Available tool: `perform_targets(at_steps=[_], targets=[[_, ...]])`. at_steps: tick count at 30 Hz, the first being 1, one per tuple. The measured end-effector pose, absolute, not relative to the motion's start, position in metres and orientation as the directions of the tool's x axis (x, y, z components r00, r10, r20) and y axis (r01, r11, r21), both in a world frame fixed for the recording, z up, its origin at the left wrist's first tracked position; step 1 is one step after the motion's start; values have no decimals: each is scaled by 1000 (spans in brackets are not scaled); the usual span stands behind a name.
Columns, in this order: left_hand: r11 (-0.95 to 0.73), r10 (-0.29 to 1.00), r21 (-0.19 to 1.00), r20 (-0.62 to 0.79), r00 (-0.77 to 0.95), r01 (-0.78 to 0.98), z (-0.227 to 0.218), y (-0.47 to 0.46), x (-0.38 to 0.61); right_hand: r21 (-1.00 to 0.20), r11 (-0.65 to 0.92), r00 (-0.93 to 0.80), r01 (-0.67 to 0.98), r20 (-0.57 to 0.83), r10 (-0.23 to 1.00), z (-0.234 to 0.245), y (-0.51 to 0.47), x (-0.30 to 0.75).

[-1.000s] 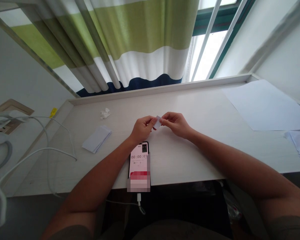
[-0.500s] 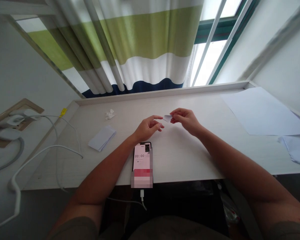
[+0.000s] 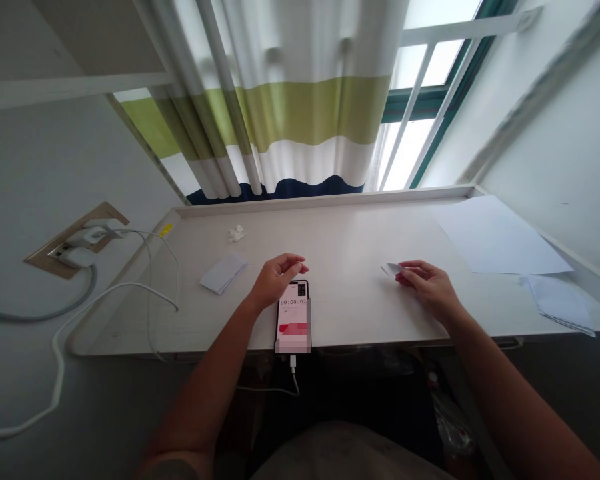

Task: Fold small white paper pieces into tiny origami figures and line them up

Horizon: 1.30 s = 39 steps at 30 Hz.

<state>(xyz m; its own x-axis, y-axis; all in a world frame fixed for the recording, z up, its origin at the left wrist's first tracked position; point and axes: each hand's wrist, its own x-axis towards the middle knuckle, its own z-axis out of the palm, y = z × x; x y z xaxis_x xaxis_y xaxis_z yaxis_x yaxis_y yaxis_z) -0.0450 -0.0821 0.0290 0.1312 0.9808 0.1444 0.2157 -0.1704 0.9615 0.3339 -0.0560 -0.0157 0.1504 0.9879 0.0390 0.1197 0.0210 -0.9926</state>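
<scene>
My right hand [image 3: 427,283] pinches a small folded piece of white paper [image 3: 391,269] between thumb and fingers, just above the desk. Its far end sticks out to the left of my fingertips. Well to the left, my left hand [image 3: 276,279] hovers over the top end of a phone [image 3: 294,312]. The fingers of that hand are loosely bent and somewhat apart, with nothing visible in them. On the phone's lit screen a timer shows, its lower part blurred. A white cable [image 3: 293,365] is plugged into the phone's near end.
A folded paper stack [image 3: 224,273] and a crumpled paper scrap [image 3: 237,233] lie on the left of the white desk [image 3: 350,237]. Large white sheets [image 3: 505,237] and another folded stack [image 3: 560,303] lie right. Cables run from a wall socket [image 3: 103,210]. A curtain [image 3: 305,113] hangs behind.
My right hand has carried the small paper to the right, away from my left hand. My left hand has drawn back slightly toward the phone. The head view has tilted up.
</scene>
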Motion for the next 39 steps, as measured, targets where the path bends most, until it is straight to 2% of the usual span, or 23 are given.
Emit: perform_targets(at_steps=[3, 5, 7, 9, 12, 13, 15, 17, 19, 22, 24, 26, 29, 32, 35, 39], targets=[[-213, 972, 943, 178, 152, 258, 27, -107, -20, -988, 71, 33, 134, 76, 997, -10, -81, 292], [-309, 942, 902, 249, 224, 300, 28, -116, 4, -990, 118, -75, 77, 112, 991, -3, -99, 268], [-359, 914, 882, 266, 306, 306, 32, -115, 31, -988, 157, -87, 12, 155, 984, 4, -111, 260], [-394, 872, 874, 257, 417, 285, 40, -101, 63, -978, 207, 11, 18, 207, 978, 10, -113, 278], [-565, 695, 803, 338, 635, 192, 54, -63, 123, -955, 232, 312, 185, 281, 907, 19, -104, 351], [-609, 630, 780, 364, 686, 146, 58, -50, 147, -952, 201, 425, 232, 285, 859, 22, -103, 380], [-596, 543, 799, 326, 774, 82, 60, -31, 195, -947, 48, 556, 319, 228, 799, 28, -106, 430], [-513, 516, 855, 230, 825, 83, 57, -21, 233, -906, -125, 606, 405, 164, 778, 30, -114, 454], [-507, 530, 856, 221, 819, 97, 53, -18, 249, -872, -147, 579, 467, 176, 796, 30, -119, 450], [-528, 585, 839, 249, 772, 129, 53, -17, 215, -817, -61, 403, 574, 217, 889, 24, -114, 399], [-553, 670, 802, 269, 692, 224, 58, -23, 156, -771, 88, 157, 630, 238, 958, 22, -104, 347], [-544, 778, 760, 297, 554, 356, 62, -40, 79, -723, 295, -115, 625, 288, 951, 24, -92, 289], [-354, 934, 730, 302, 188, 585, 53, -85, -38, -656, 596, -551, 463, 313, 773, 29, -64, 200], [-106, 947, 685, 292, -138, 721, 28, -139, -133, -588, 759, -792, 280, 305, 528, 29, -32, 111], [36, 926, 624, 273, -261, 781, 4, -181, -190, -475, 867, -906, 150, 286, 313, 22, -10, 33], [66, 930, 596, 255, -266, 801, -10, -196, -214, -284, 957, -974, 63, 193, 121, 8, 3, -26]])
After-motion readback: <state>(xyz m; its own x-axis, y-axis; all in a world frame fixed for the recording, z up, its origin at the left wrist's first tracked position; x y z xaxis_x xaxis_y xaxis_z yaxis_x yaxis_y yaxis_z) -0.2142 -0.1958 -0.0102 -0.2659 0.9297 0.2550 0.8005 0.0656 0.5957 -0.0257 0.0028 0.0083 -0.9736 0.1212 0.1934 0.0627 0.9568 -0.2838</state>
